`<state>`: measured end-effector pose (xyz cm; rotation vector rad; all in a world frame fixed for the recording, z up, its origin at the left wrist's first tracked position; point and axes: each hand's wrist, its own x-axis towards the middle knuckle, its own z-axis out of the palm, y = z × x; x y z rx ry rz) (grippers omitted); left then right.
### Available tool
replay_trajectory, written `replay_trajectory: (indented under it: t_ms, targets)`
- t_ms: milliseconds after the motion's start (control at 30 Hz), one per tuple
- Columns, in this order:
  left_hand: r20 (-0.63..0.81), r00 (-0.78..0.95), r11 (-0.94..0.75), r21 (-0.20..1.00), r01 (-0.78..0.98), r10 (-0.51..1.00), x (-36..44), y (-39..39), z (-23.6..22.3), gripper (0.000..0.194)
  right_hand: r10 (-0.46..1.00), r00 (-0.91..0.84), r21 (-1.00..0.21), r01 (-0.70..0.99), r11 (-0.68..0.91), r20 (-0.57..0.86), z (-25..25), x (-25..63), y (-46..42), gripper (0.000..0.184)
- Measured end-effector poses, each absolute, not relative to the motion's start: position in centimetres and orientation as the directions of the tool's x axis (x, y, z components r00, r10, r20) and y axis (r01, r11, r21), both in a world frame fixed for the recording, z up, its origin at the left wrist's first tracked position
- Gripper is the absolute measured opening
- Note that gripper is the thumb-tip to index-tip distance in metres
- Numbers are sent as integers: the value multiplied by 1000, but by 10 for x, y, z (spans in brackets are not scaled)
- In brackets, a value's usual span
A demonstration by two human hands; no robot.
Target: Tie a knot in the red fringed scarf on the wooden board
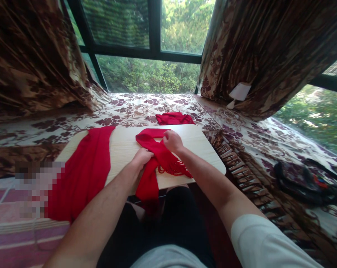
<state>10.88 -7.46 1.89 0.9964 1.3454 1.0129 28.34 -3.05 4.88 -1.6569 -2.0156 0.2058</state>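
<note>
A red fringed scarf (pixel 148 141) lies looped and crossed over itself on the pale wooden table (pixel 124 143). My left hand (pixel 142 158) is closed on the scarf near the crossing, its fingertips partly hidden. My right hand (pixel 172 141) pinches the upper right part of the loop. One fringed end spreads to the right under my right forearm, while the other end hangs over the table's near edge toward my lap. To the left, a wide red cloth (pixel 90 163) drapes across the table and off its near left side.
Beyond the table, a folded red cloth (pixel 175 118) rests on the flower-patterned cover (pixel 146 102). A small white lamp (pixel 239 92) stands by the right curtain (pixel 235 48). At the far right lies a black bag (pixel 299 182). Part of the left side is pixelated.
</note>
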Motion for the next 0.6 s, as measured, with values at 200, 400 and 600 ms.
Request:
replay_trajectory:
  t_ms: [200, 400, 600]
  targets:
    - [-396, 33, 388, 909, 152, 917, 104, -85, 31, 16, 864, -378, -393, 777, 491, 333, 12, 269, -52, 28]
    - [-530, 84, 518, 846, 127, 844, 90, -125, 49, 5, 879, -364, -494, 728, 475, 309, -1, 276, -36, 23]
    - [-505, 191, 525, 848, -76, 842, 72, -167, 63, 10, 847, -390, -410, 750, 520, 360, 1, 275, -42, 25]
